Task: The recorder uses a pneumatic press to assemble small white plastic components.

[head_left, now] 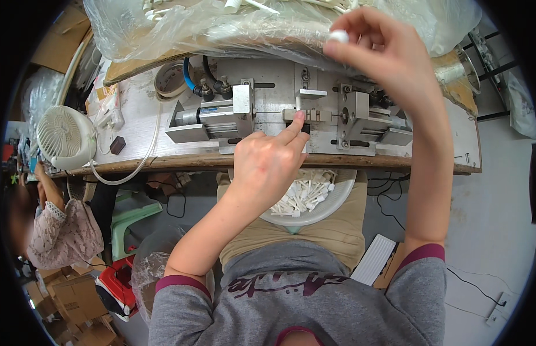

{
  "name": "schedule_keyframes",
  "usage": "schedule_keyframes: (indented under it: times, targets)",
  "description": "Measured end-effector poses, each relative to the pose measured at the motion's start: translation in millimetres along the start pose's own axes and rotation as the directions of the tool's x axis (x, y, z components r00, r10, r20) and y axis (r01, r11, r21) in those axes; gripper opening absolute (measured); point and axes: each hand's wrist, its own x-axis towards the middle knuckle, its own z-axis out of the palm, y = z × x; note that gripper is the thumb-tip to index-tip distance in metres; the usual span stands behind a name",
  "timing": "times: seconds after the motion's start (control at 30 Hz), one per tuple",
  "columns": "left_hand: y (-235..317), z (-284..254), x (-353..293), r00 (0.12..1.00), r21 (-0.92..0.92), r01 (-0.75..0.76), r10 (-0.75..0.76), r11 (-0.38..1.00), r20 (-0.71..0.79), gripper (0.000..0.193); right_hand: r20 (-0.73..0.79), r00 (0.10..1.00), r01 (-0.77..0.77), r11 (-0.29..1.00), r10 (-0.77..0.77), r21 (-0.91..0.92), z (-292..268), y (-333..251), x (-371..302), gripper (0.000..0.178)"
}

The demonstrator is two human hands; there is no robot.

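My left hand point(265, 158) reaches over a metal clamping fixture point(320, 116), its index finger stretched out and the fingertip against a slim white plastic piece point(298, 102) at the fixture's middle. Its other fingers are partly bent and partly hidden. Raised at the upper right, my right hand point(389, 55) pinches a small rounded white plastic part point(339, 36) between thumb and fingers. On either side of the fixture stand a left metal cylinder unit point(216, 118) and a right metal cylinder unit point(366, 118), both facing the middle.
A basin point(337, 203) of white plastic parts rests on my lap. Clear plastic sheeting point(262, 34) with more white parts lies behind the fixture. At left are a tape roll point(170, 81), a white fan point(66, 137) and a co-worker's sleeve point(66, 236). The bench edge point(360, 162) runs in front.
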Motion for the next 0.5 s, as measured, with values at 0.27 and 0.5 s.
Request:
schedule_keyframes:
  times: [0.27, 0.5]
  targets:
    - [-17, -60, 36, 0.999, -0.271, 0.033, -0.028, 0.962, 0.023, 0.019, -0.131, 0.937, 0.292, 0.931, -0.324, -0.219, 44, -5, -97, 0.031]
    - [-61, -88, 141, 0.969, 0.255, 0.212, -0.168, 0.943, -0.183, 0.014, 0.044, 0.971, 0.233, 0.882, -0.236, -0.409, 89, -1, -128, 0.025]
